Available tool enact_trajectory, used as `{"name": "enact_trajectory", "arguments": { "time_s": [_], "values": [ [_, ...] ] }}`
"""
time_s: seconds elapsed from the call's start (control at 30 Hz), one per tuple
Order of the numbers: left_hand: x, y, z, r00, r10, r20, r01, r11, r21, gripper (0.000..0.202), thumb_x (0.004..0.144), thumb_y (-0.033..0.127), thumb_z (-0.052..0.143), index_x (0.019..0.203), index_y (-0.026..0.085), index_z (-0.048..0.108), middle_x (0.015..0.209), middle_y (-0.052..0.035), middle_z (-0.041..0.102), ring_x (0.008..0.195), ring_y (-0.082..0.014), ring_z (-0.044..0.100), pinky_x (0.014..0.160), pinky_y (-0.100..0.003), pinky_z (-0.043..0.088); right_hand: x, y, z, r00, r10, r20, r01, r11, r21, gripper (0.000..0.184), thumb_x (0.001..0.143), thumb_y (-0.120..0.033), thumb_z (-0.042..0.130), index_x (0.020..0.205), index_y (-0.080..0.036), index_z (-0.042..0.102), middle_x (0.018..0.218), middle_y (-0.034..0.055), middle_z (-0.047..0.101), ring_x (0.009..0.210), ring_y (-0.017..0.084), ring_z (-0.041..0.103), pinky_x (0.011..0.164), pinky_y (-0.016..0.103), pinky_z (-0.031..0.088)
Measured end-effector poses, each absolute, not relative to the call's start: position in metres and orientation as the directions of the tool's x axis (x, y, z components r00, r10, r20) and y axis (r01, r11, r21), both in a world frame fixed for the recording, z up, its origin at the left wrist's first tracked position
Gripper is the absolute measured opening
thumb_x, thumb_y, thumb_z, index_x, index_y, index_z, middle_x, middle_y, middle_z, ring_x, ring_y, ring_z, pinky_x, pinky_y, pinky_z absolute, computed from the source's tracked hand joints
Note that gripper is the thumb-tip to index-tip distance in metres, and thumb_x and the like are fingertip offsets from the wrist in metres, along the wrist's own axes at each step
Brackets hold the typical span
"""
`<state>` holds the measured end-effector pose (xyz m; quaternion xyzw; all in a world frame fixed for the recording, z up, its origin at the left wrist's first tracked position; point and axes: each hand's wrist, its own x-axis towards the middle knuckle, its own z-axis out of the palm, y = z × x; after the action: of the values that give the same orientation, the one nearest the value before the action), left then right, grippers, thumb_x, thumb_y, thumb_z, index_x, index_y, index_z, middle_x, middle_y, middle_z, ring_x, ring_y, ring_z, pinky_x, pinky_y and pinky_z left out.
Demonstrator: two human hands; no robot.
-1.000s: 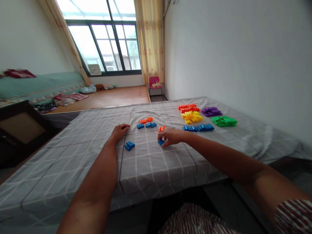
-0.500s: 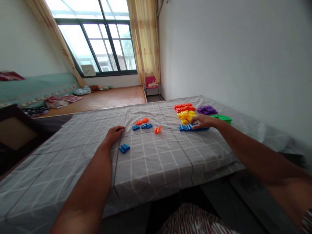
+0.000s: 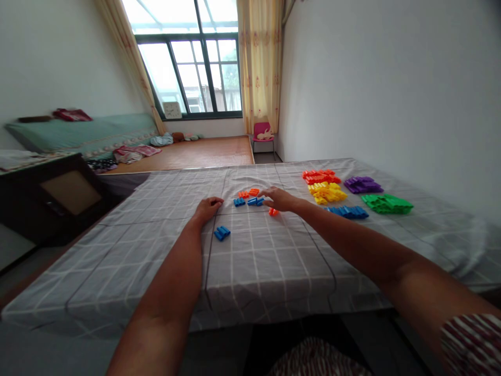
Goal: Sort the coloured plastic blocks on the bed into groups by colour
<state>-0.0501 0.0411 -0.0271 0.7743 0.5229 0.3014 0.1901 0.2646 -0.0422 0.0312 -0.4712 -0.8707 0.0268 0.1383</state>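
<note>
My left hand [image 3: 210, 209] rests on the grey checked cloth, its fingers curled together and nothing showing in them. Just below it lies a small group of blue plastic pieces [image 3: 222, 233], shaped like short tubes. My right hand [image 3: 278, 199] is over the middle of the cloth, thumb and index finger apart at the right end of some blue pieces [image 3: 254, 201]; whether they touch is unclear. Beside these are another blue group [image 3: 239, 202] and orange pieces [image 3: 253, 192]. More orange pieces [image 3: 273, 212] lie under my right hand, partly hidden.
On the right side lie a blue row [image 3: 350, 212], partly behind my right forearm, and yellow [image 3: 326, 192], red-orange [image 3: 321, 176], purple [image 3: 362, 184] and green [image 3: 386, 203] piles. A wall bounds the right; a dark cabinet [image 3: 50, 198] stands at the left.
My right hand has moved left from the blue row to the blue pieces in the middle. My left hand stays on the cloth. The view has turned left.
</note>
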Motion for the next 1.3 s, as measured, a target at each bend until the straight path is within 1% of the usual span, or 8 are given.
{"name": "enact_trajectory", "arguments": {
  "time_s": [0.23, 0.43, 0.53, 0.67, 0.8, 0.97, 1.13, 1.3],
  "values": [
    [-0.049, 0.036, -0.024, 0.256, 0.938, 0.235, 0.650, -0.347, 0.677, 0.035, 0.074, 0.036, 0.055, 0.097, 0.018, 0.075, 0.090, -0.0040, 0.076, 0.089, -0.0225, 0.067, 0.081, -0.032, 0.053, 0.218, -0.018, 0.021, -0.400, 0.912, 0.091, 0.910, 0.407, -0.076, 0.034, 0.088, -0.025, 0.061, 0.121, -0.022, 0.066, 0.120, 0.0095, 0.068, 0.114, 0.025, 0.058, 0.094, 0.033, 0.043],
    [-0.048, 0.039, -0.025, 0.279, 0.929, 0.244, 0.664, -0.370, 0.650, 0.034, 0.074, 0.035, 0.056, 0.095, 0.018, 0.076, 0.093, -0.0049, 0.076, 0.090, -0.0233, 0.067, 0.085, -0.033, 0.052, 0.223, -0.040, 0.027, -0.481, 0.876, 0.025, 0.874, 0.481, -0.072, 0.047, 0.072, -0.055, 0.074, 0.109, -0.025, 0.069, 0.116, 0.0074, 0.068, 0.109, 0.026, 0.060, 0.083, 0.031, 0.045],
    [-0.049, 0.040, -0.026, 0.285, 0.927, 0.243, 0.664, -0.373, 0.648, 0.035, 0.074, 0.036, 0.055, 0.096, 0.017, 0.075, 0.094, -0.0056, 0.076, 0.090, -0.0231, 0.067, 0.085, -0.033, 0.052, 0.223, -0.043, 0.028, -0.592, 0.806, 0.028, 0.795, 0.589, -0.144, 0.053, 0.072, -0.045, 0.078, 0.119, -0.024, 0.066, 0.124, 0.0091, 0.065, 0.112, 0.026, 0.059, 0.087, 0.031, 0.045],
    [-0.050, 0.038, -0.023, 0.265, 0.931, 0.251, 0.668, -0.365, 0.649, 0.038, 0.073, 0.038, 0.055, 0.098, 0.017, 0.075, 0.093, -0.0048, 0.076, 0.090, -0.0229, 0.067, 0.084, -0.033, 0.052, 0.219, -0.043, 0.026, -0.654, 0.756, -0.004, 0.747, 0.646, -0.158, 0.042, 0.075, -0.020, 0.074, 0.116, -0.021, 0.069, 0.110, 0.0077, 0.070, 0.101, 0.022, 0.063, 0.086, 0.030, 0.045],
    [-0.051, 0.036, -0.019, 0.256, 0.932, 0.255, 0.671, -0.361, 0.647, 0.038, 0.072, 0.041, 0.056, 0.097, 0.019, 0.075, 0.092, -0.0037, 0.076, 0.093, -0.0236, 0.067, 0.084, -0.032, 0.052, 0.233, -0.054, 0.031, -0.629, 0.777, 0.029, 0.761, 0.623, -0.182, 0.037, 0.077, -0.028, 0.074, 0.112, -0.017, 0.069, 0.100, 0.0082, 0.072, 0.094, 0.022, 0.063, 0.078, 0.028, 0.045],
    [-0.048, 0.038, -0.019, 0.241, 0.939, 0.246, 0.676, -0.344, 0.652, 0.037, 0.071, 0.041, 0.057, 0.096, 0.020, 0.075, 0.090, -0.0035, 0.076, 0.092, -0.0237, 0.067, 0.082, -0.032, 0.052, 0.328, -0.078, 0.052, -0.435, 0.889, 0.146, 0.860, 0.458, -0.225, 0.044, 0.077, -0.037, 0.074, 0.116, -0.019, 0.065, 0.109, 0.0094, 0.070, 0.102, 0.023, 0.062, 0.085, 0.032, 0.046],
    [-0.046, 0.040, -0.021, 0.236, 0.940, 0.247, 0.719, -0.340, 0.606, 0.037, 0.072, 0.042, 0.056, 0.096, 0.022, 0.076, 0.085, -0.0021, 0.075, 0.089, -0.0234, 0.066, 0.079, -0.031, 0.052, 0.430, -0.092, 0.053, -0.186, 0.982, -0.035, 0.959, 0.173, -0.226, 0.051, 0.072, -0.038, 0.074, 0.119, -0.021, 0.062, 0.111, 0.0073, 0.071, 0.098, 0.021, 0.066, 0.082, 0.029, 0.049],
    [-0.047, 0.040, -0.021, 0.233, 0.939, 0.253, 0.736, -0.340, 0.585, 0.036, 0.072, 0.040, 0.056, 0.096, 0.021, 0.076, 0.085, -0.0032, 0.075, 0.085, -0.0229, 0.067, 0.078, -0.031, 0.052, 0.445, -0.100, 0.041, -0.213, 0.969, -0.129, 0.970, 0.193, -0.150, 0.045, 0.070, -0.042, 0.073, 0.109, -0.021, 0.068, 0.107, 0.0073, 0.072, 0.098, 0.025, 0.066, 0.082, 0.032, 0.049]
  ]
}}
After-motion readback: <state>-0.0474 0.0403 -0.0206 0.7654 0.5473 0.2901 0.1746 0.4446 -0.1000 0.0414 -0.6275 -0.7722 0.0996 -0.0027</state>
